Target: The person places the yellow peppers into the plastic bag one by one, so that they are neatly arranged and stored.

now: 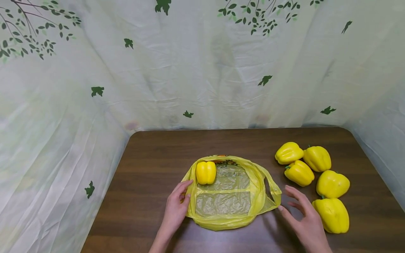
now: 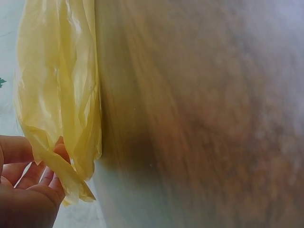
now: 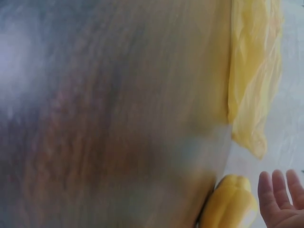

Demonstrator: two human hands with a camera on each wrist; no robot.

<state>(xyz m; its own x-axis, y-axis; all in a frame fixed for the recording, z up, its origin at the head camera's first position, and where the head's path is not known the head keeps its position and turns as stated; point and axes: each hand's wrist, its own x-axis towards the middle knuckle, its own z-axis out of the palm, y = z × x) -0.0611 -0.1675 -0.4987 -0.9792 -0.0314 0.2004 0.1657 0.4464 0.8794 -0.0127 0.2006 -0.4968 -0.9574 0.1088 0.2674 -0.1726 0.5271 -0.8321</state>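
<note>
A yellow plastic bag (image 1: 223, 222) lies with its mouth spread wide, facing up. Inside it, at the upper left, sits a yellow bell pepper (image 1: 206, 172). My left hand (image 1: 176, 206) holds the bag's left edge, and in the left wrist view the handle loop (image 2: 64, 173) passes between its fingers. Just off the bag's right handle (image 1: 274, 196) is my right hand (image 1: 305, 219), fingers spread and loosely bent, holding nothing. The right wrist view shows those fingers (image 3: 281, 192) apart from the bag (image 3: 254, 71), beside a bell pepper (image 3: 229, 203).
Several more yellow bell peppers lie in a loose cluster on the right of the brown wooden table (image 1: 152, 168); the nearest pepper (image 1: 332, 215) is right beside my right hand. A pale cloth with a leaf print (image 1: 202, 70) hangs behind and around the table.
</note>
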